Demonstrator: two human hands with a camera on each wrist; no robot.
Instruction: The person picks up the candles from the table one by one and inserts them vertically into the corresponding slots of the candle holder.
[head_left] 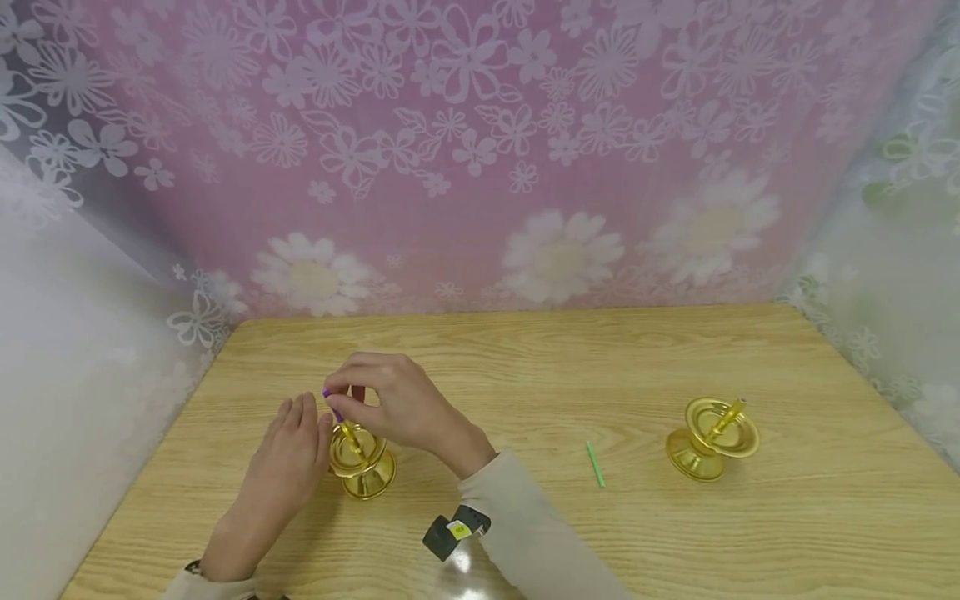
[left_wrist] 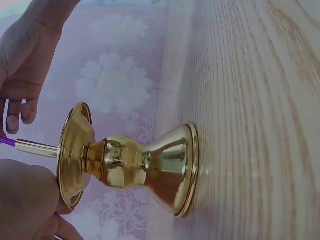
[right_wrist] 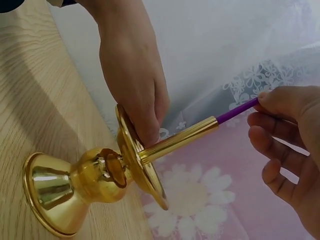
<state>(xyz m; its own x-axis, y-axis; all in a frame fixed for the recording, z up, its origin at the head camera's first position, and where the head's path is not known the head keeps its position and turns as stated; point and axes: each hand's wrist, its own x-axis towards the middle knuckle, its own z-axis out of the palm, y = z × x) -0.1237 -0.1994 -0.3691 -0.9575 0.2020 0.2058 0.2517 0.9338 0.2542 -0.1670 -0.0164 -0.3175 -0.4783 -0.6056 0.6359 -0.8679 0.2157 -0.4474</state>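
A shiny gold candle holder (head_left: pixel 369 482) stands on the table at the left, with a round dish and an upright tube (right_wrist: pixel 182 139). My left hand (head_left: pixel 291 454) is at the dish's left side and grips its rim (right_wrist: pixel 122 122), the thumb on the dish's upper face. Between thumb and fingertip, my right hand (head_left: pixel 393 400) pinches the top of a thin purple candle (right_wrist: pixel 237 111). The candle's lower end is inside the tube's mouth, so that part is hidden. In the left wrist view, the purple candle (left_wrist: pixel 7 141) lines up with the tube.
On the right of the table (head_left: pixel 510 358) stands a second gold candle holder (head_left: pixel 696 457), its tube leaning in this view. A thin green candle (head_left: pixel 596 464) lies between the two holders. Behind the table rises a pink flowered backdrop (head_left: pixel 450 208), with pale side walls.
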